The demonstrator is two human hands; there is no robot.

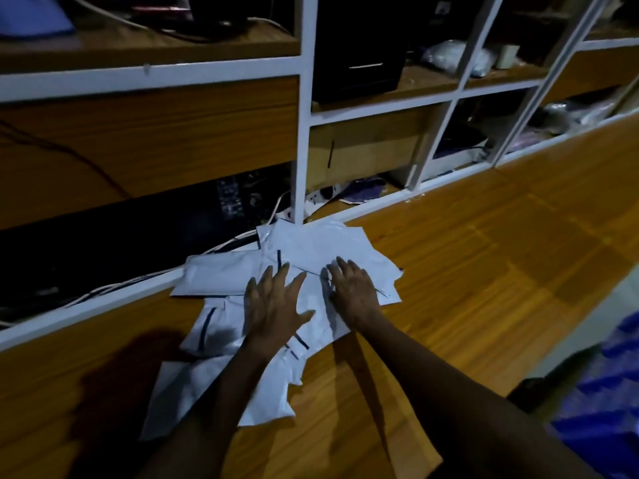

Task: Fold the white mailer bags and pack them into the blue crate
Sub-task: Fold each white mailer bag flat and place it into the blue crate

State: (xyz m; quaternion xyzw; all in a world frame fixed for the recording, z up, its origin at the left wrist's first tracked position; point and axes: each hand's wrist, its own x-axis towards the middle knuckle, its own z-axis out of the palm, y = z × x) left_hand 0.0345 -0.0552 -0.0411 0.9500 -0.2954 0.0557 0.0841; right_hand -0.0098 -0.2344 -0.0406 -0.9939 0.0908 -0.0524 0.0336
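Our fingers [284, 273] lie straight and spread, left hand [273, 307] and right hand [352, 288] flat on the pile of white plastic mailer bags [311, 242]. The pile touches the white shelf rail [103, 304]; wooden surface [484, 271] lies open rightward, blue plastic crate [608, 392] beyond its edge.

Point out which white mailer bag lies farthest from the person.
The bag at the far end of the heap, its far edge reaching the base of the white shelf post; every other bag lies nearer the person.
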